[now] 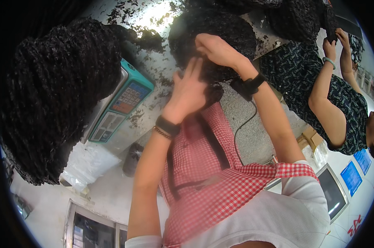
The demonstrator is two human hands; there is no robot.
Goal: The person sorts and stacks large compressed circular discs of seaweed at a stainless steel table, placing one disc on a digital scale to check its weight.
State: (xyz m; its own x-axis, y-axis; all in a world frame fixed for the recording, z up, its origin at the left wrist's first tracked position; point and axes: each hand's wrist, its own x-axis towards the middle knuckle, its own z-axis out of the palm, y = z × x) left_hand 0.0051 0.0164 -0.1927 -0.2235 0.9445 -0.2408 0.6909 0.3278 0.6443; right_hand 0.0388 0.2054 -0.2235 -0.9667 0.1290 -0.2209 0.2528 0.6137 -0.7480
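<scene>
A round, dark cake of dried seaweed [218, 24] lies before me on a pale work surface. My left hand [188, 86] rests against its near edge, fingers stretched over the top and thumb hidden. A dark clump of seaweed [214, 93] bulges out beside that palm. Over the middle of the cake, my right hand [216, 49] has its fingers bent down towards the seaweed. Its fingertips are partly hidden, so whether they pinch anything cannot be made out. Both wrists wear black bands.
At left, a tall stack of seaweed cakes [60, 93] sits on a teal digital scale [122, 102]. Seaweed scraps [125, 12] litter the surface. More seaweed [292, 18] is piled at the upper right, where a co-worker [329, 102] handles it. A black cable [236, 133] hangs from my right wristband.
</scene>
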